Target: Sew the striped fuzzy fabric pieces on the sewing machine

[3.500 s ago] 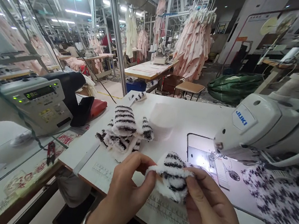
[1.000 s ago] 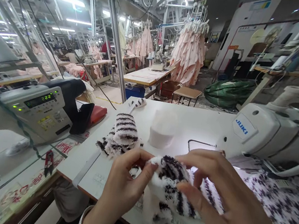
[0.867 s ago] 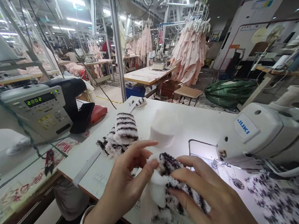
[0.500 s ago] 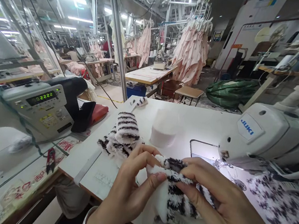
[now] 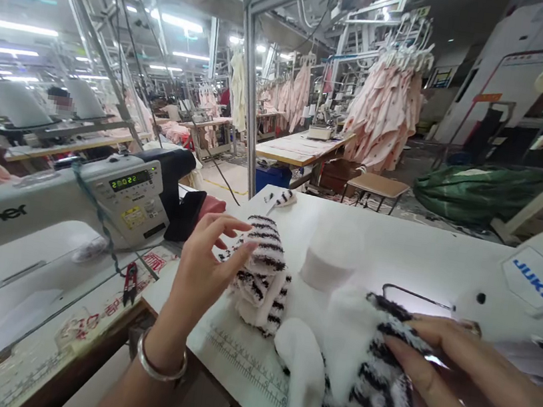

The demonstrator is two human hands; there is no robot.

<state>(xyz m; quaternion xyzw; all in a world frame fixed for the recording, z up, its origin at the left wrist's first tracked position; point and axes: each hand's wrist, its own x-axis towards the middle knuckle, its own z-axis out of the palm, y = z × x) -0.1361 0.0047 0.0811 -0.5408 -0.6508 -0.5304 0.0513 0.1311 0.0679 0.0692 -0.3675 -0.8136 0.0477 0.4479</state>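
My right hand (image 5: 459, 378) pinches the edge of a fluffy black-and-white striped fabric piece (image 5: 382, 381) between thumb and fingers. Its plain white side hangs to the left and rests on the white sewing table (image 5: 449, 235). My left hand (image 5: 216, 256), wearing a silver bangle (image 5: 162, 356) on the wrist, is off that piece. Its fingers are apart beside a small stack of folded striped fluffy pieces (image 5: 267, 250); whether the fingertips touch the stack I cannot tell. Behind the held piece lies a round white object (image 5: 329, 259).
A JUKI sewing machine (image 5: 533, 281) stands to the right, a Brother machine (image 5: 64, 201) to the left. Red-handled thread snips (image 5: 130, 283) lie near the left machine. A ruler scale (image 5: 248, 369) runs along the table's front edge. Pink garments (image 5: 385, 112) hang behind.
My left hand has let go of the striped piece and moved left to the stack. My right hand keeps its hold and has shifted right. The view has turned left.
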